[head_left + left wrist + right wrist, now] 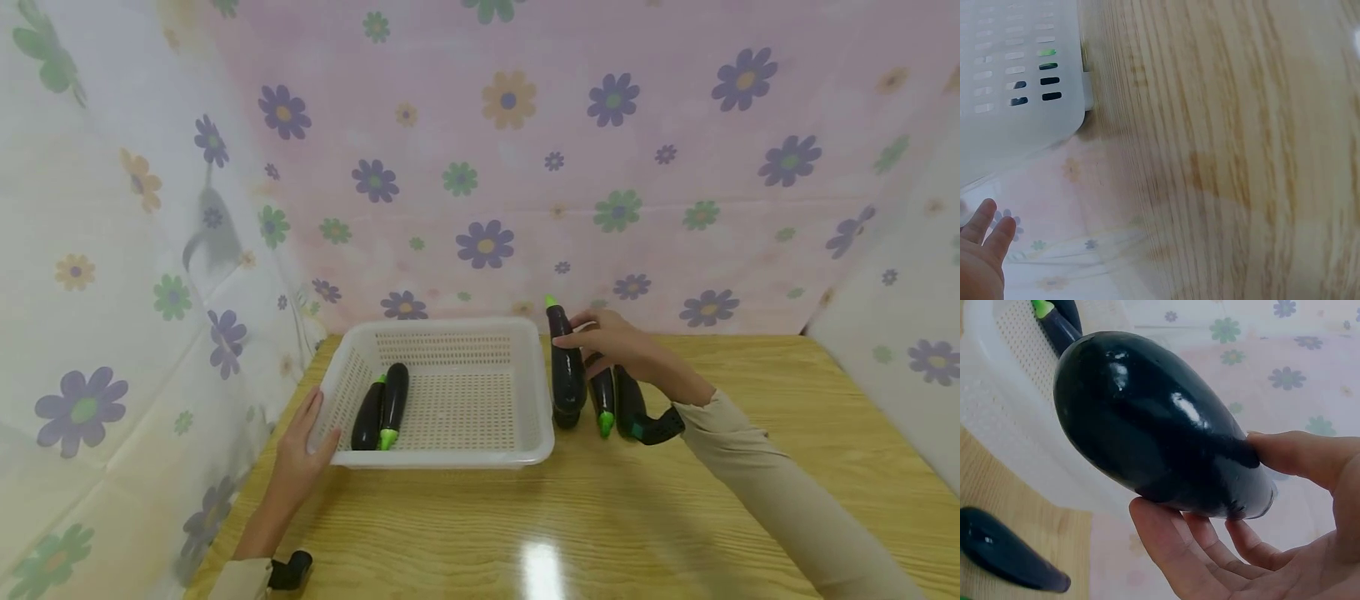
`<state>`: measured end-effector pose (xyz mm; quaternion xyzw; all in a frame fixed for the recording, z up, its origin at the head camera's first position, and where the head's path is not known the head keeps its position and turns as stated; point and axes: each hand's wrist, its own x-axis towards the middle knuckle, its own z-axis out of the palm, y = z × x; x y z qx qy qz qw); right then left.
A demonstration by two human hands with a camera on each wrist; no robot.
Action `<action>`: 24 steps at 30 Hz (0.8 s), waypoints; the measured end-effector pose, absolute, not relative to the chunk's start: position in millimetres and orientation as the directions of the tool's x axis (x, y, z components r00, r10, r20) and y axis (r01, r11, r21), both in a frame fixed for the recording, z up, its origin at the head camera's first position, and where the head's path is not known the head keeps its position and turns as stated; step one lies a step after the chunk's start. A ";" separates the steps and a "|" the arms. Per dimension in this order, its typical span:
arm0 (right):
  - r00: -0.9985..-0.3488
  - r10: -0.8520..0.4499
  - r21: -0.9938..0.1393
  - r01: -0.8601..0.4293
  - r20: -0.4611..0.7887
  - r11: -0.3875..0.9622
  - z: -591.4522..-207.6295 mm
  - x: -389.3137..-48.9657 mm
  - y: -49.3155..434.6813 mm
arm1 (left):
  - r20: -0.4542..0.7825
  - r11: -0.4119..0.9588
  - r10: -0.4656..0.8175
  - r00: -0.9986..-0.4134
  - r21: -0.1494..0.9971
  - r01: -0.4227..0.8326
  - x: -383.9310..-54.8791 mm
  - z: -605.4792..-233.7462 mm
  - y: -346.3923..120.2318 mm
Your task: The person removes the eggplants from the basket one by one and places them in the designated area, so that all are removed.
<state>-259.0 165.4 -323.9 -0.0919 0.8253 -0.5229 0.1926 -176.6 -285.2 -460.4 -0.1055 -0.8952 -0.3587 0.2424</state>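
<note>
My right hand (618,342) pinches a glossy dark eggplant (566,367) between thumb and fingers, just right of the basket and above the table. Its green tip points up and away; in the right wrist view the rounded end of the eggplant (1147,419) faces the camera. Near the front left corner of the white plastic basket (442,458), my left hand (296,450) rests against the side with fairly straight fingers. Two eggplants (394,400) lie side by side in the basket's left part. Under and beside my right hand, more eggplants (602,392) lie on the table, partly hidden.
The wood-grain table (420,533) extends in front of the basket and to the right. Flower-patterned cloth (487,167) hangs behind the table and along both sides. A black wrist camera (656,427) overlaps the rightmost eggplant in the head view.
</note>
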 end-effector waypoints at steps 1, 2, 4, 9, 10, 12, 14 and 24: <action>-0.909 -0.350 -0.900 0.056 -0.225 0.433 -324.1 -258.9 168.0 | 0.508 0.722 0.009 -0.861 0.593 0.357 -176.9 -460.1 -285.1; -0.910 -0.347 -0.899 0.058 -0.226 0.434 -324.7 -258.8 170.8 | 0.502 0.723 0.004 -0.865 0.597 0.349 -176.9 -460.1 -285.3; -0.911 -0.345 -0.902 0.065 -0.228 0.426 -326.2 -258.2 176.0 | 0.493 0.722 -0.002 -0.870 0.603 0.340 -176.5 -460.3 -285.5; -0.915 -0.340 -0.905 0.059 -0.218 0.420 -328.8 -254.7 186.5 | 0.483 0.716 -0.006 -0.876 0.614 0.333 -175.1 -462.0 -286.4; -0.916 -0.338 -0.907 0.059 -0.215 0.418 -329.0 -253.9 188.1 | 0.483 0.714 -0.007 -0.876 0.615 0.334 -175.0 -462.2 -286.5; -0.917 -0.339 -0.911 0.059 -0.211 0.408 -328.9 -251.9 191.2 | 0.487 0.715 -0.007 -0.873 0.613 0.336 -175.3 -462.1 -286.7; -0.917 -0.342 -0.918 0.060 -0.206 0.393 -328.6 -249.7 194.1 | 0.487 0.712 -0.005 -0.874 0.615 0.338 -175.6 -461.6 -286.6; -0.918 -0.342 -0.923 0.060 -0.200 0.380 -331.9 -244.6 206.8 | 0.483 0.707 0.007 -0.876 0.617 0.346 -176.1 -462.6 -286.0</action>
